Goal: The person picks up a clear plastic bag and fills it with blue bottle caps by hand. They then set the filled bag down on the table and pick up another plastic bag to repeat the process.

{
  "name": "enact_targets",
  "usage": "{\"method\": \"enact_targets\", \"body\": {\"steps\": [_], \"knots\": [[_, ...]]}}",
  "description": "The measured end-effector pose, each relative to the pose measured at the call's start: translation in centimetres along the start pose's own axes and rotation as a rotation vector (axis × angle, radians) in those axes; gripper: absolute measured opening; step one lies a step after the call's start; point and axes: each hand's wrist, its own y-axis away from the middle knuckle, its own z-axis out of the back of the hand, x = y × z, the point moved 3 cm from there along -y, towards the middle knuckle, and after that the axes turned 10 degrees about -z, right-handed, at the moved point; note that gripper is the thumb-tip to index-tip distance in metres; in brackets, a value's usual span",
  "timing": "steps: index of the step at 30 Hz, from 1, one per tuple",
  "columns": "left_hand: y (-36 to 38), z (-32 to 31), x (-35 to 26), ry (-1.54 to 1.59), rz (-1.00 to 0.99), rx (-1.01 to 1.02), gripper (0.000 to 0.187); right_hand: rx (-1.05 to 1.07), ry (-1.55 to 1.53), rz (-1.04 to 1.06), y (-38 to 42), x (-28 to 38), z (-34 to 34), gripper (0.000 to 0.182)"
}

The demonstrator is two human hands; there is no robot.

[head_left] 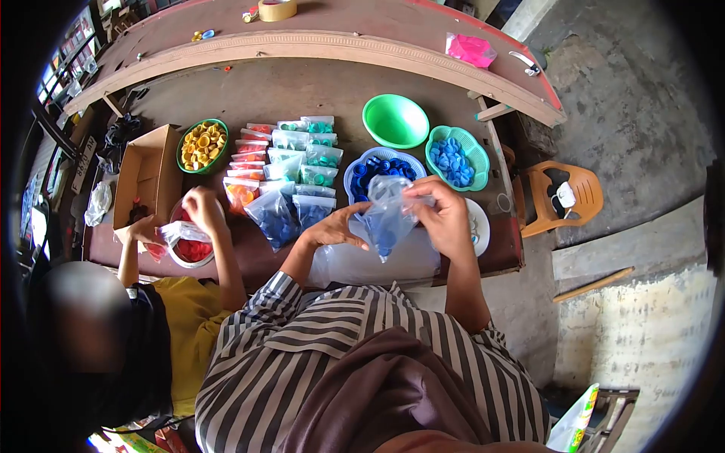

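A clear plastic bag (387,211) with blue bottle caps (384,240) at its bottom is held up in front of my chest. My right hand (445,217) pinches the upper right edge of the bag between thumb and fingers. On the other side, my left hand (338,229) curves around the bag's left edge, its fingertips partly hidden by the plastic. Just behind the bag stands a basket (349,183) of dark blue caps. Flat clear plastic bags (411,257) lie on the table below my hands.
Filled cap bags (283,167) lie in rows to the left. A green bowl (395,121), a basket of light blue caps (456,162) and a white plate (479,226) stand nearby. At left, a co-worker's hands (202,210) work over red caps, beside a cardboard box (149,170).
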Motion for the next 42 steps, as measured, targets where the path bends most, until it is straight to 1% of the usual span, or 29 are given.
{"method": "enact_targets", "body": {"steps": [2, 3, 4, 6, 7, 8, 10, 11, 12, 14, 15, 16, 18, 19, 20, 22, 23, 25, 26, 28, 29, 31, 32, 33, 37, 39, 42], "knots": [[0.2, -1.0, 0.5, 0.348, 0.033, -0.012, 0.078, -0.055, -0.085, -0.001, -0.4, 0.5, 1.2, 0.014], [0.4, -1.3, 0.6, 0.518, 0.023, 0.019, 0.068, -0.047, -0.099, -0.015, -0.7, 0.3, 2.0, 0.011], [0.8, -1.3, 1.5, 0.517, 0.02, 0.01, 0.068, -0.08, -0.113, -0.051, -1.0, 0.1, 2.8, 0.009], [1.7, -1.4, 4.1, 0.52, 0.19, 0.1, 0.063, -0.155, -0.142, -0.135, -1.5, -1.0, 4.1, 0.008], [2.1, -1.7, 4.7, 0.517, 0.174, 0.04, 0.055, -0.185, -0.145, -0.17, -1.6, -1.6, 4.8, 0.01], [2.5, -2.2, 4.3, 0.514, 0.171, 0.029, 0.055, -0.174, -0.146, -0.165, -1.6, -2.4, 5.1, 0.01], [2.7, -3.1, 2.8, 0.941, 0.099, -0.242, 0.051, -0.267, -0.266, -0.238, -1.3, -4.7, 6.0, 0.014], [2.6, -3.6, 3.0, 1.041, 0.052, -0.275, 0.054, -0.285, -0.261, -0.256, -1.1, -5.3, 6.2, 0.015], [2.6, -4.1, 2.7, 1.033, 0.047, -0.29, 0.054, -0.269, -0.267, -0.252, -1.0, -5.9, 6.3, 0.015], [2.5, -4.7, 2.0, 1.162, 0.049, -0.383, 0.061, -0.277, -0.318, -0.286, -0.8, -7.5, 6.4, 0.014], [2.3, -4.9, 2.6, 1.139, 0.059, -0.426, 0.056, -0.277, -0.342, -0.306, -0.9, -8.6, 6.4, 0.014], [1.7, -4.7, 3.8, 1.13, 0.057, -0.436, 0.056, -0.269, -0.351, -0.304, -1.4, -9.6, 6.3, 0.014], [0.7, -3.7, 6.9, 0.943, 0.16, -0.545, 0.048, -0.265, -0.311, -0.369, -2.5, -12.8, 6.1, 0.014], [0.4, -2.9, 7.4, 0.943, 0.244, -0.623, 0.036, -0.227, -0.234, -0.392, -3.2, -15.4, 6.3, 0.015], [0.2, -2.2, 10.1, 0.934, 0.283, -0.664, 0.03, -0.233, -0.213, -0.435, -3.7, -17.6, 6.2, 0.015], [-0.4, -1.1, 9.4, 0.861, 0.279, -0.701, 0.025, -0.233, -0.295, -0.448, -3.9, -19.5, 6.0, 0.015], [-0.4, -1.1, 8.4, 0.86, 0.287, -0.713, 0.025, -0.247, -0.328, -0.458, -3.7, -18.9, 5.6, 0.014], [-0.5, -0.7, 6.2, 0.876, 0.214, -0.726, 0.023, -0.208, -0.361, -0.461, -3.4, -19.4, 5.4, 0.015], [-0.1, -0.7, 6.1, 0.866, 0.213, -0.732, 0.023, -0.179, -0.387, -0.454, -3.3, -19.5, 5.4, 0.015], [1.3, -1.5, 6.9, 0.872, 0.268, -0.758, 0.02, -0.125, -0.37, -0.505, -2.8, -20.9, 5.5, 0.021], [1.9, -1.8, 8.2, 0.854, 0.261, -0.748, 0.021, -0.081, -0.336, -0.517, -2.5, -21.5, 5.6, 0.022], [2.7, -2.6, 7.8, 0.854, 0.262, -0.738, 0.022, 0.006, -0.269, -0.535, -1.6, -21.9, 5.9, 0.025], [2.9, -3.0, 7.5, 0.855, 0.265, -0.72, 0.022, 0.012, -0.27, -0.534, -1.3, -21.9, 6.2, 0.025], [2.9, -3.3, 7.2, 0.84, 0.274, -0.782, 0.023, 0.015, -0.284, -0.549, -1.1, -21.9, 6.3, 0.025], [1.8, -3.2, 7.2, 0.896, 0.343, -0.825, 0.021, -0.002, -0.277, -0.613, -1.7, -23.1, 6.9, 0.026], [0.9, -3.3, 7.1, 0.861, 0.273, -0.796, 0.022, -0.07, -0.318, -0.636, -2.2, -23.8, 7.2, 0.029], [1.1, -3.6, 7.9, 0.852, 0.232, -0.773, 0.021, -0.089, -0.337, -0.625, -2.1, -24.8, 7.7, 0.029]]}}
